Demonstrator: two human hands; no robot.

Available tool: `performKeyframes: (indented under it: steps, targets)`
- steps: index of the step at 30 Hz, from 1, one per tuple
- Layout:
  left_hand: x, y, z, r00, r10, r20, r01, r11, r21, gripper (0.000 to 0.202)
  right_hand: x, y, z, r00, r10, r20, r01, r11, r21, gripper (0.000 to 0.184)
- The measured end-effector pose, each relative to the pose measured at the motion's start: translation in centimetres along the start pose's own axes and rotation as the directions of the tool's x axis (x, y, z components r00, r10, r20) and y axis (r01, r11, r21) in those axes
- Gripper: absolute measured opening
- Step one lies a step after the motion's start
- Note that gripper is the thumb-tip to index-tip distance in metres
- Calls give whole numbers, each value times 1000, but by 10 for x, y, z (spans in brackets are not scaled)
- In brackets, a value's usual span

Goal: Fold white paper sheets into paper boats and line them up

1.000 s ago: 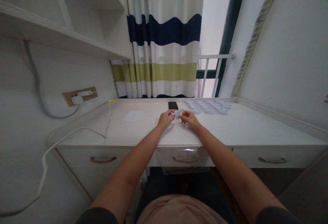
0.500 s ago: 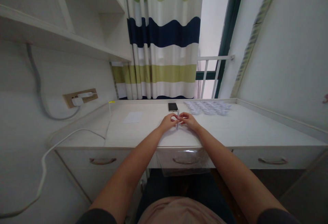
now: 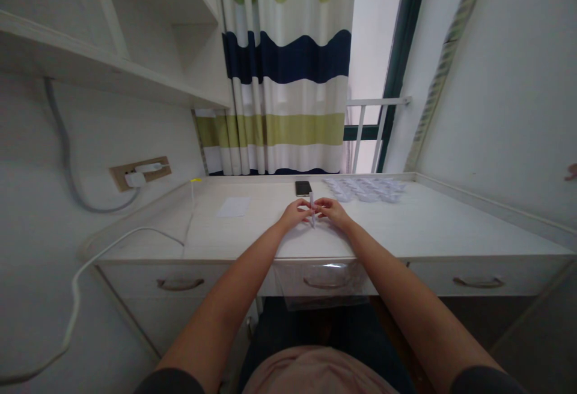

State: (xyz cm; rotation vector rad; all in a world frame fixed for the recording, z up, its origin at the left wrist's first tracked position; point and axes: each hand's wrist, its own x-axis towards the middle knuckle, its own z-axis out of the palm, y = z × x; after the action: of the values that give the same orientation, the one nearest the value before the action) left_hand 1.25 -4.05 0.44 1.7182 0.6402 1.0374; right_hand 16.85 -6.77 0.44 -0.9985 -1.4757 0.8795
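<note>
Over the middle of a white desk [image 3: 428, 225], my left hand [image 3: 293, 213] and my right hand [image 3: 332, 210] meet, fingers pinched on a small folded piece of white paper [image 3: 312, 209]. The paper stands upright on edge between the two hands, seen as a thin strip. Behind it lies a black phone [image 3: 303, 187]. A flat white sheet [image 3: 233, 206] lies to the left of my left hand.
Several small folded paper pieces [image 3: 365, 188] are spread at the back right of the desk. A socket with plugs [image 3: 139, 171] and a white cable [image 3: 112, 243] are on the left wall. A striped curtain [image 3: 283, 69] hangs behind; a plastic bag [image 3: 322, 280] hangs at the centre drawer.
The paper, slanted and showing its face a second ago, now stands upright and edge-on between my fingers. Both hands have drawn slightly closer together.
</note>
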Motion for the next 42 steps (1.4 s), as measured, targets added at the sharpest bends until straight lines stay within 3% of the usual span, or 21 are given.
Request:
performKeyframes:
  steps: [4,8,16,25,31,42]
  targets:
    - [1,1,0,999,9,-50,-8,1000,27,26,4,5,-2,998,-41,-46,38,998,-53,27]
    - [2,-2,0,997,22,-71,-13,993,119,21,10,16,-2,986,-112,-120,83,971,-226,19]
    - [2,-2,2,981,137,-136,-111,976,185,26,9,18,2,971,-221,-86,170,901,-398,12]
    - [5,-3,7,965,237,-112,-185,919,348,20,1,1,16,942,-334,-46,199,661,-723,7]
    - [4,1,9,946,285,-154,-173,847,503,17,-1,-1,21,943,-333,-20,198,607,-770,8]
    - [5,1,13,960,240,-144,-149,874,463,19,1,3,19,947,-315,-70,164,657,-736,10]
